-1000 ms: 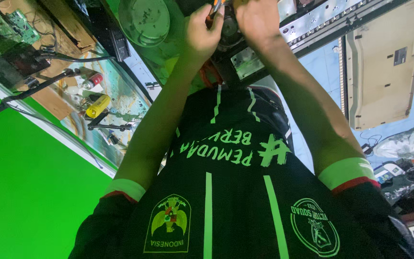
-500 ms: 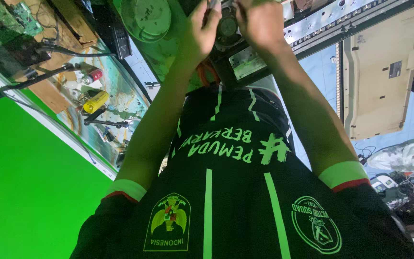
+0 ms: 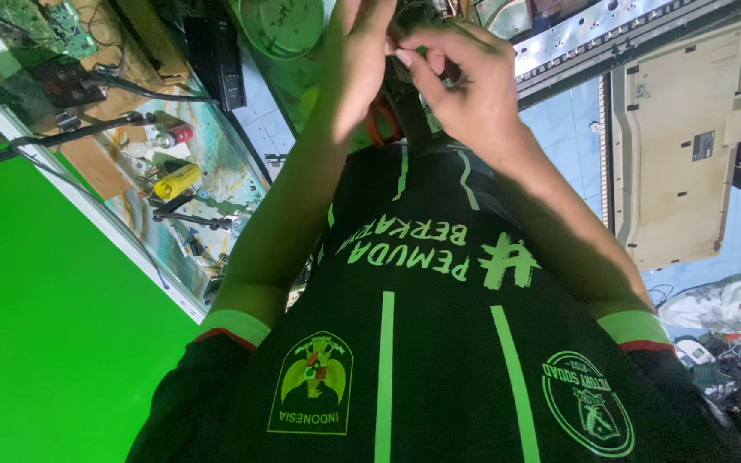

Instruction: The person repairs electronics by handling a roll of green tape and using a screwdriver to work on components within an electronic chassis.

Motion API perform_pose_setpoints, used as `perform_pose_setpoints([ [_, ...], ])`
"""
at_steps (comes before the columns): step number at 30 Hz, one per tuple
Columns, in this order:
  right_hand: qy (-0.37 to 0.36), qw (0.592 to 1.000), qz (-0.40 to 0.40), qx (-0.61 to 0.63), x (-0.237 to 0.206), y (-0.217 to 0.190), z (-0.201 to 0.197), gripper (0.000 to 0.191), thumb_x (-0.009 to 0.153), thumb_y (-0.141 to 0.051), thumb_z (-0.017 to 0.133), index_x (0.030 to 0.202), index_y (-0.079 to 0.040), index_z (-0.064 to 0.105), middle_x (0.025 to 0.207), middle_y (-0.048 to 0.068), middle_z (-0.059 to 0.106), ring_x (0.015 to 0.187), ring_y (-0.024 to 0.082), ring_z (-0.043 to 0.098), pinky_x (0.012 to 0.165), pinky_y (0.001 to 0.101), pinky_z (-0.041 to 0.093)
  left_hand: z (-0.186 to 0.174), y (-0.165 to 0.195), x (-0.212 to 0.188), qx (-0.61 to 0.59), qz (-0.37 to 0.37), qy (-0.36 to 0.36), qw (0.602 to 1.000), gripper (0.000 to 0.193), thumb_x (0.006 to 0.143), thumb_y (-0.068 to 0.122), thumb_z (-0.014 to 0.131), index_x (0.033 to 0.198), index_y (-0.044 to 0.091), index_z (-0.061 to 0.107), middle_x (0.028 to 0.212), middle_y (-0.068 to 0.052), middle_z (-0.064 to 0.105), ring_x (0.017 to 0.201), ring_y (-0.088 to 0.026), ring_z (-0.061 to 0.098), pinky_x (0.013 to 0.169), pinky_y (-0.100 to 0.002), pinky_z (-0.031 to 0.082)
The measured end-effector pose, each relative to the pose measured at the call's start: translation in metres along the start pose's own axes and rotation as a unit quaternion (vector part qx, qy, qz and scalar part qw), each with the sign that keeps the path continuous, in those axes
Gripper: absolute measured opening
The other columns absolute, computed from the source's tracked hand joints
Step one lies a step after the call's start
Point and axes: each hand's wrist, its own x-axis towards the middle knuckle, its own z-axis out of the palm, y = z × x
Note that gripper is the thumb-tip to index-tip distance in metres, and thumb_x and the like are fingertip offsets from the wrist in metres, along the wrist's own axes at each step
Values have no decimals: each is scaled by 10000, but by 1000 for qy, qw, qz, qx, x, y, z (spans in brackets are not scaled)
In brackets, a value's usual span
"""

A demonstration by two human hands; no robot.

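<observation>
Both my arms reach away from my black and green shirt (image 3: pixel 422 343) toward the top of the view. My left hand (image 3: pixel 355 69) and my right hand (image 3: pixel 466 86) meet around a small dark device (image 3: pixel 413 19), which is mostly hidden by the fingers. The left fingers stand straight along its side. The right thumb and forefinger are curled and pinch its near edge. An orange cable loop (image 3: pixel 376 129) and a dark strip hang just below the hands, over the shirt.
A round greenish metal lid (image 3: pixel 280 21) and a black box (image 3: pixel 216 56) lie beside the left hand. A cluttered bench on the left holds circuit boards (image 3: pixel 32 21), a yellow tool (image 3: pixel 176 180) and cables. A beige panel (image 3: pixel 675 146) and a metal rail (image 3: pixel 611 34) lie on the right.
The hands, cut off by the top edge a second ago, now sit lower and fuller in view. The right fingers have curled onto the dark device.
</observation>
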Motion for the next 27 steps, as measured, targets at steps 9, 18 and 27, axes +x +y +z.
perform_pose_setpoints([
  [9, 5, 1000, -21, -4, 5, -13, -1, 175, 1019, -4, 820, 1167, -37, 733, 888, 56, 687, 753, 125, 636, 696, 288, 503, 10, 58, -10, -246, 42, -117, 961, 627, 1110, 596, 247, 1165, 52, 555, 1100, -100, 635, 989, -214, 635, 866, -375, 545],
  [18, 24, 997, -48, -50, 7, -52, -23, 357, 988, 28, 834, 1317, -13, 700, 944, 90, 673, 774, 155, 622, 742, 303, 512, 44, 57, -12, -484, -55, -186, 853, 717, 1066, 605, 195, 1092, -2, 576, 996, -136, 615, 750, -250, 619, 528, -384, 493],
  [27, 62, 997, 17, -41, -8, -67, -31, 414, 949, 45, 807, 1328, 33, 643, 857, 78, 659, 776, 142, 678, 762, 275, 552, 49, 64, -12, -534, -124, -210, 810, 597, 1044, 507, 313, 1179, -17, 563, 1098, -173, 641, 945, -272, 662, 776, -411, 536],
])
